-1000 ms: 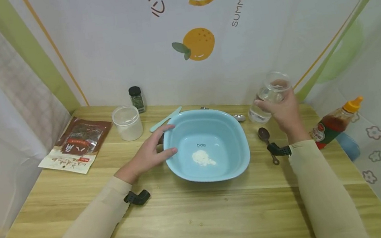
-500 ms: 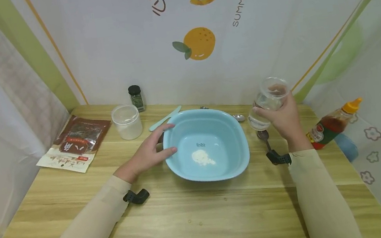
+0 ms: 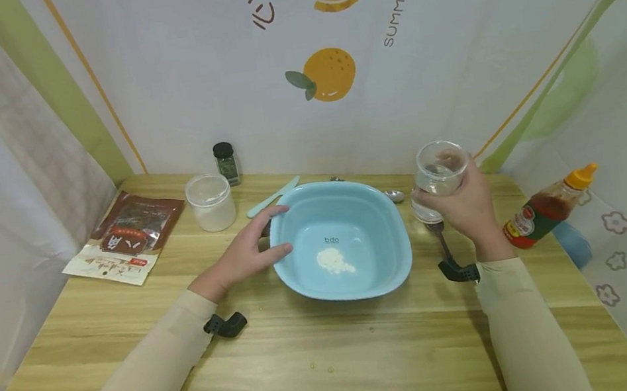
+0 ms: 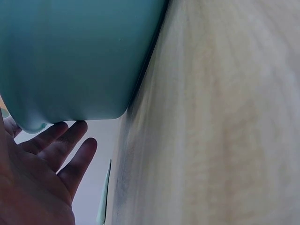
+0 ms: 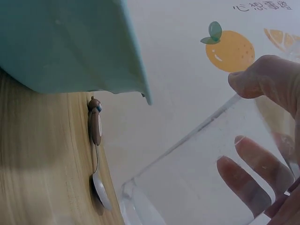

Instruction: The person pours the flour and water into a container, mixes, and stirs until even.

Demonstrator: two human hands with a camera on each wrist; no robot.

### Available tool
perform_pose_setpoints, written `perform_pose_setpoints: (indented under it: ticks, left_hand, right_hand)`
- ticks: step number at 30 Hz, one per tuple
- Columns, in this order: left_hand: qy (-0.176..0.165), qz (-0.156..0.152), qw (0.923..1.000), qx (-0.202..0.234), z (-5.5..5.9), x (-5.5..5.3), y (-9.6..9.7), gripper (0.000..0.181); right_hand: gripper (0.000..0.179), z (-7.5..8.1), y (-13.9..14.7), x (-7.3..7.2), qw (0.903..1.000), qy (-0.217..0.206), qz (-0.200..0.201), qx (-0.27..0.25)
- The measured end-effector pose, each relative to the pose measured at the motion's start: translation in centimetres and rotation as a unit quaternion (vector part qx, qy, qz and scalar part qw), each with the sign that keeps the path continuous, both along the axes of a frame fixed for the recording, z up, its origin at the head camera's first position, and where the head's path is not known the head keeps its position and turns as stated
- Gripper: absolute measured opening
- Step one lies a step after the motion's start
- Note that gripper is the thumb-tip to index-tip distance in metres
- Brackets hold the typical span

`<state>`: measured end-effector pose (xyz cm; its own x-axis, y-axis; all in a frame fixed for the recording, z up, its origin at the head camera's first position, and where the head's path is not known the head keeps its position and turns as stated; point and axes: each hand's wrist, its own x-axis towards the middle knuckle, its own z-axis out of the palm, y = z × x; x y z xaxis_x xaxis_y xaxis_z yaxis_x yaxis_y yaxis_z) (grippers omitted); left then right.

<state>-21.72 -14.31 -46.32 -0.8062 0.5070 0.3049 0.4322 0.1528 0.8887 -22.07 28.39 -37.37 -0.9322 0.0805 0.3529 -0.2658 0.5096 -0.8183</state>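
there it was, the clear cup [image 3: 430, 178], just right of the blue basin [image 3: 368, 221], and the right hand [image 3: 470, 210] had it wrapped, thumb on one side, fingers round the other! plastic or glass, hard to call, but the wall looked smooth, so it probably wanted a firm wrap at mid-height, below the rim. a wet side might have slipped, and if that wall was thin plastic, a hard squeeze could have buckled it. clear liquid seemed to sit inside, so the weight likely rode low, with a slosh in store at any tilt. did the base meet the surface [image 3: 257, 390]? no telling!

on to the basin itself: stiff by the look of it, light for its bulk, glossy and perhaps quick to skid, its rim the natural hold. and right there, at its left rim, was the left hand [image 3: 246, 255], thumb and forefinger lapped over, other fingertips against the outer wall. the two were well apart, the basin between them!

inside the basin, a patch of white powder [image 3: 333, 261], loose and dry-looking. out right of it, a brown spoon [image 3: 445, 247] and, further off, a sauce bottle [image 3: 541, 210]. behind the basin to the left, a white-filled jar [image 3: 213, 209]; further left, a brown packet [image 3: 127, 238].
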Motion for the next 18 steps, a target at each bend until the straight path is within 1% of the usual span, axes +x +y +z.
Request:
perform_pose_setpoints:
  ticks: [10,18]
  left_hand:
    - [0.002,-0.001,0.9999,-0.011,-0.05,-0.08,0.09,0.076]
    - [0.006,0.003,0.9999,-0.010,0.04,0.06,0.06,0.076]
  right_hand:
    - [0.085,-0.53,0.03,0.42,0.9994,0.006,0.003,0.035]
    - [0.087,-0.36,-0.17,0.46,0.9984,-0.001,0.004,0.057]
